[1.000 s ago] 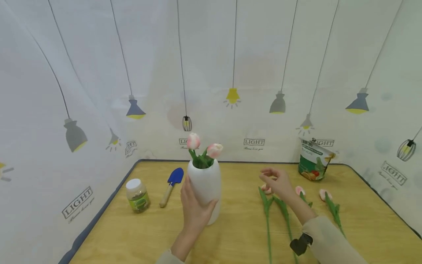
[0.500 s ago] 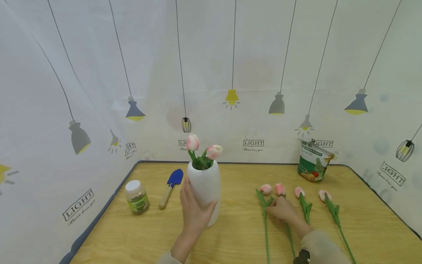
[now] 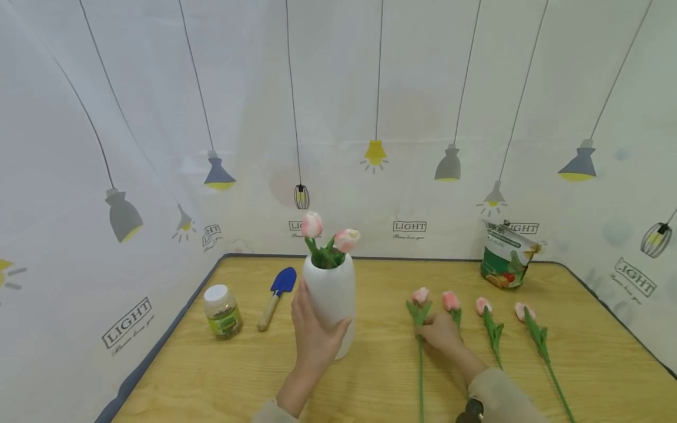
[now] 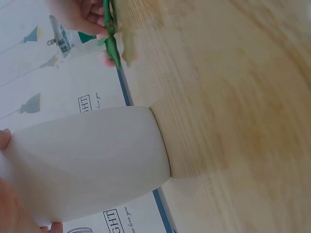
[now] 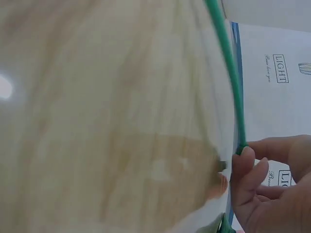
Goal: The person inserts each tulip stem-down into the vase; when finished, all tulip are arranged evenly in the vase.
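Note:
My left hand [image 3: 313, 338] grips the side of a white vase [image 3: 334, 288] that stands upright on the table. Two pink-and-white tulips [image 3: 312, 225] poke out of its mouth, their stems hidden inside. To the right, my right hand [image 3: 443, 335] pinches the leftmost loose tulip [image 3: 420, 311] by its stem, just under the leaves. In the right wrist view the thumb and fingertips close on the green stem [image 5: 228, 58]. Three more tulips lie to the right: one [image 3: 451, 301] partly behind the right hand, one [image 3: 493, 335] beside it and one [image 3: 538, 336] farthest right.
On the left of the wooden table [image 3: 238, 388] stand a white-lidded jar [image 3: 223, 314] and, lying flat, a blue trowel [image 3: 277, 296] with a wooden handle. A green and white pouch [image 3: 506, 255] is at the back right. A lamp-printed curtain [image 3: 338, 117] hangs behind.
My right hand came down to the loose tulips, moved left and took hold of the leftmost one's stem, whose bloom has shifted slightly left. The left hand stays on the vase.

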